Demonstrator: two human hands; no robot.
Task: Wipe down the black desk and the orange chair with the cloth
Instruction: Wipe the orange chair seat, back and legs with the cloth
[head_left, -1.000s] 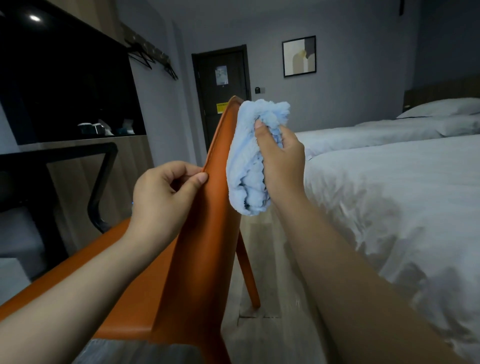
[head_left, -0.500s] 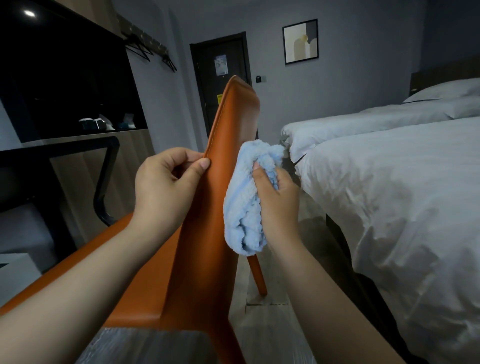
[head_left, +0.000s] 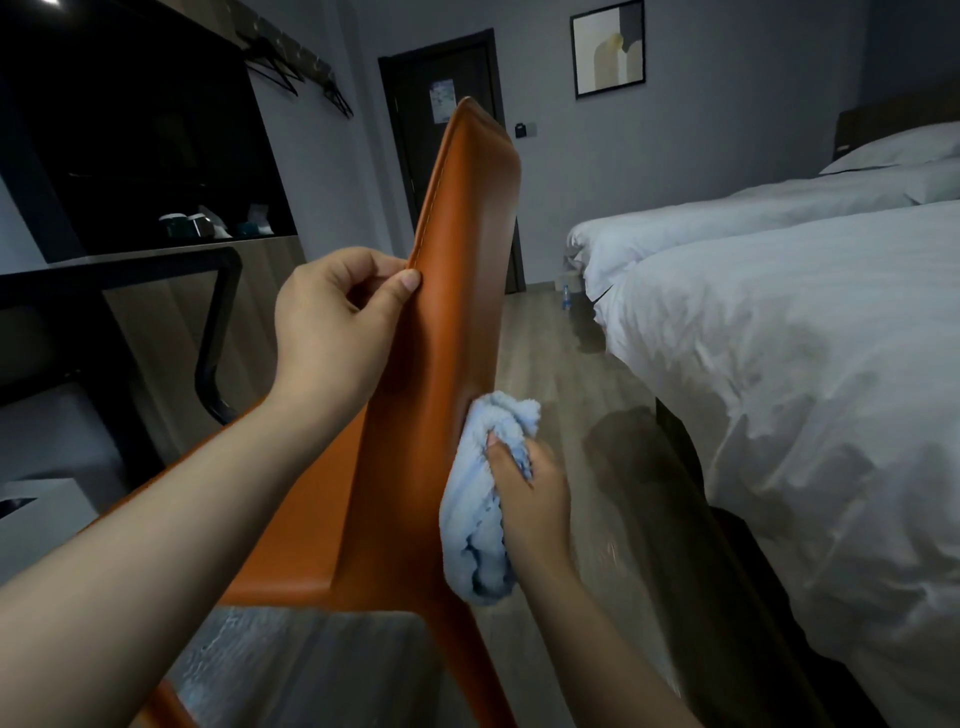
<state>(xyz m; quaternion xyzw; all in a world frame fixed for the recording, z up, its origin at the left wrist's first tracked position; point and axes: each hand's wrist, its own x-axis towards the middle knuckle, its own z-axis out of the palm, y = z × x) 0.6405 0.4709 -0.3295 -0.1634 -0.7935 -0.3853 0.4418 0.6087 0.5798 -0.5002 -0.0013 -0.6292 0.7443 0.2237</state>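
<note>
Step in hand, by my read: wiping the backrest of the orange chair (head_left: 457, 291).

- Your left hand (head_left: 332, 322): narrow grip, pinching the chair's stitched left edge, thumb on the near face.
- Your right hand (head_left: 530, 499): grip closed round the bunched blue cloth (head_left: 475, 525), which is pressed to the chair's right side, low near the seat.
- Black tabletop (head_left: 104, 273): left of the chair. Can't tell if it has been wiped.

To do it well:
- Brace the chair with your left hand so pressure doesn't tip it.
- Flatten the cloth for more contact.
- Make long overlapping passes and include the seam, seat and legs.

Count:
- one chair, one cloth, one tabletop
- two beds right of the chair: near bed (head_left: 779, 364), far bed (head_left: 701, 218)
- one door (head_left: 415, 104) and one framed picture (head_left: 608, 49) beyond the chair
</note>
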